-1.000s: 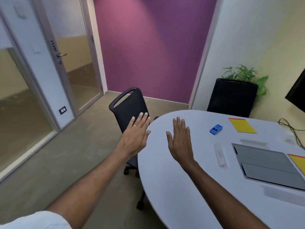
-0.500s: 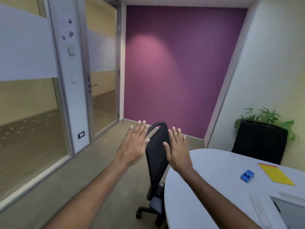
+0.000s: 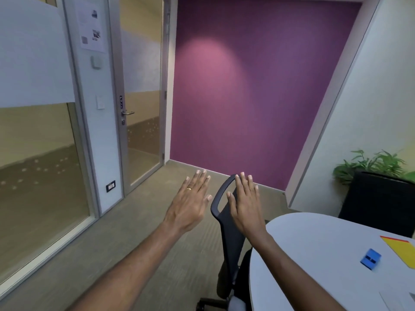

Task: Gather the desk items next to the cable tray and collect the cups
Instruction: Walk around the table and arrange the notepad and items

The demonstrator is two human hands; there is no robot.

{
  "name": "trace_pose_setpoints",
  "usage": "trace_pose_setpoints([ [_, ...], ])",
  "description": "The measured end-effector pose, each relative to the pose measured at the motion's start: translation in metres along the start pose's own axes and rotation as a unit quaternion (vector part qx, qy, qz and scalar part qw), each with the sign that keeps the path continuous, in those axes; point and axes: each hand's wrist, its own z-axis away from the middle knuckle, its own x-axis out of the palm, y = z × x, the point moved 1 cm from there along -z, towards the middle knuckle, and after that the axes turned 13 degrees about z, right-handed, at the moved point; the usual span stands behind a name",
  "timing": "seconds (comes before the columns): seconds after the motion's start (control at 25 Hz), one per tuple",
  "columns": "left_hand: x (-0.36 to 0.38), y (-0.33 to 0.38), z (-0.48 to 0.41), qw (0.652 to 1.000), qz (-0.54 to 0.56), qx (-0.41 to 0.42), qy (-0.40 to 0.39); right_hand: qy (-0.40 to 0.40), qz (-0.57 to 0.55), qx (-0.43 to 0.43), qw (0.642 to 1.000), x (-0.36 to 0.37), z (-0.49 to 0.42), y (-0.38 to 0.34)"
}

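Note:
My left hand (image 3: 189, 203) is stretched out flat over the floor, palm down, fingers apart, holding nothing; it wears a ring. My right hand (image 3: 246, 203) is held the same way beside it, in front of the back of a black office chair (image 3: 229, 239). On the white rounded table (image 3: 314, 254) at the lower right lie a small blue block (image 3: 370, 259) and a yellow pad (image 3: 402, 248) with a red edge. No cups and no cable tray are in view.
A glass wall and glass door (image 3: 141, 108) run along the left. A purple wall (image 3: 258, 86) closes the far end. A second black chair (image 3: 379, 203) stands behind the table with a green plant (image 3: 370, 162) behind it.
The view has swung up and to the left, away from the table; the tablet and ruler have left the frame. Both hands stay raised, flat and empty.

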Motion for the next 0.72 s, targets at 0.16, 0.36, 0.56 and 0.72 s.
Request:
trace_pose_setpoints([
  [0.16,0.043,-0.051,-0.061,0.999,0.005,0.01,-0.031,-0.014,-0.006,0.026,1.0,0.073,-0.061,0.009],
  [0.36,0.097,-0.124,-0.147,0.996,0.014,-0.021,-0.084,-0.052,-0.012,0.064,0.997,0.164,-0.159,0.029],
  [0.56,0.139,-0.173,-0.231,0.994,0.025,-0.017,-0.106,-0.069,-0.01,0.07,0.995,0.229,-0.234,0.05],
  [0.72,0.178,-0.197,-0.292,0.992,0.039,0.002,-0.124,-0.064,0.005,0.089,0.994,0.269,-0.271,0.07],
])
